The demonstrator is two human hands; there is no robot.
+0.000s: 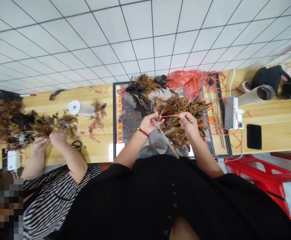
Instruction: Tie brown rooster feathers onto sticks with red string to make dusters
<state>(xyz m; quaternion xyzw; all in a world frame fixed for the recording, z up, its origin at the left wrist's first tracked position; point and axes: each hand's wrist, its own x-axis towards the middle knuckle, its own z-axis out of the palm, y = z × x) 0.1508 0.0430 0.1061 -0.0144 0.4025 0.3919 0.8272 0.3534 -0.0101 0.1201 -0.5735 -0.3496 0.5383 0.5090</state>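
- Head view: the person's left hand [149, 123] and right hand [189, 121] face each other in front of the torso, a short gap between them, above a black-framed board [114, 133] on the desk [267, 143].
- Left hand: fingers closed around the upper end of a pale stem [167, 140], where red strands gather; exactly how each finger sits is too small to tell. A bead bracelet [143, 132] circles this wrist.
- Right hand: thumb and fingertips pinch a red string [170, 115], with the other fingers curled in.
- Key relation: the string runs nearly level and looks taut from the left hand's grasp across to the right hand's pinch, so its line lies side to side, parallel to the front edge of the desk.
- The stem's long axis slants across that line, from the left hand down to the right, toward the person's black top [145, 196]. The left hand is the nearer one to its upper end.
- Dark feathers [144, 105] spread just beyond the left hand; whether they join the stem cannot be told.
- A brown feather pile [182, 106] lies behind and below the string, on the board, between the two hands and reaching past the right one.
- Farther back, a red plastic bag [187, 81] sits beside another feather bundle [146, 83].
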